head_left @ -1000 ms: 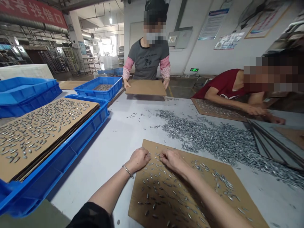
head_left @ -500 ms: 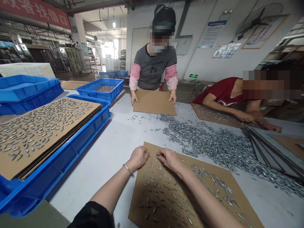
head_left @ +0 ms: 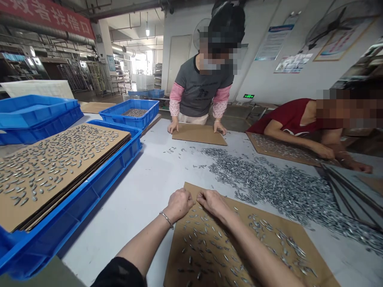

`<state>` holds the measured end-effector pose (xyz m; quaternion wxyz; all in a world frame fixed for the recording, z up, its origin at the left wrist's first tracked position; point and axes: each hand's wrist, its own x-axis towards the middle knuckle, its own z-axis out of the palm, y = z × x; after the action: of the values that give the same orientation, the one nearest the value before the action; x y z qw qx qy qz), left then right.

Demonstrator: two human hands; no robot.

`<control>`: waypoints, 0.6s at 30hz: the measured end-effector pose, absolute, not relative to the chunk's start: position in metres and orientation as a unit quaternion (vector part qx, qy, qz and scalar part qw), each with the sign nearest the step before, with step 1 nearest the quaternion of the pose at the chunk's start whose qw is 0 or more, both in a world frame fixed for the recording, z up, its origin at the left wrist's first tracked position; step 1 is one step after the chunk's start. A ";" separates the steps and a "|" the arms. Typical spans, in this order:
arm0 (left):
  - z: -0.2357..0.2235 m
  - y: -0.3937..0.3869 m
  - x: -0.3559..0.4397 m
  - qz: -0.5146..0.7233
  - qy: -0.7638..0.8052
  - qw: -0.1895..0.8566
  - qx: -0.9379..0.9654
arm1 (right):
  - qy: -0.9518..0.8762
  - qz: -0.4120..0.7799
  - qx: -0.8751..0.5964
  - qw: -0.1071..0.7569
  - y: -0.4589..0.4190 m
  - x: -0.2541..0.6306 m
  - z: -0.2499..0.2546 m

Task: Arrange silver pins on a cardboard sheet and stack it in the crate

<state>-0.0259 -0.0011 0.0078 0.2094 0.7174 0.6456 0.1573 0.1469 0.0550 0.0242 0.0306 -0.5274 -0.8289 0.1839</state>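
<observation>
My left hand (head_left: 179, 203), with a bracelet on its wrist, is over the far left corner of a brown cardboard sheet (head_left: 241, 213). Its fingers are curled together, and whatever they pinch is hidden. Close beside it, my right hand (head_left: 211, 202) also has its fingers pressed together over the sheet; I cannot make out what is in them. Small silver leaf-shaped metal pieces (head_left: 221, 246) lie spread over the cardboard, denser on its right part. The right forearm covers some of them.
Beyond the sheet spreads a heap of the same metal pieces (head_left: 263, 179). A blue crate (head_left: 103, 193) at left holds stacked cardboard covered with pieces. A co-worker opposite has both hands on a cardboard sheet (head_left: 199, 133); another leans over a sheet (head_left: 269, 149) at right.
My hands have come closer together near the sheet's far corner. The co-worker opposite leans further forward and to the right over the cardboard. The view has shifted slightly.
</observation>
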 end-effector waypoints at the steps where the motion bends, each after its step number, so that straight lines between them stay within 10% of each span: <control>1: 0.007 -0.001 -0.024 0.156 0.650 0.206 0.715 | -0.828 0.182 -0.530 0.032 0.054 0.147 0.025; 18: 0.014 -0.003 -0.028 0.124 0.648 0.229 0.715 | -0.838 0.136 -0.528 0.010 0.040 0.127 0.013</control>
<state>-0.0278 -0.0035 0.0138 0.2295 0.7153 0.6483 0.1241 0.1266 0.0400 0.0132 0.0097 -0.5278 -0.8383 0.1361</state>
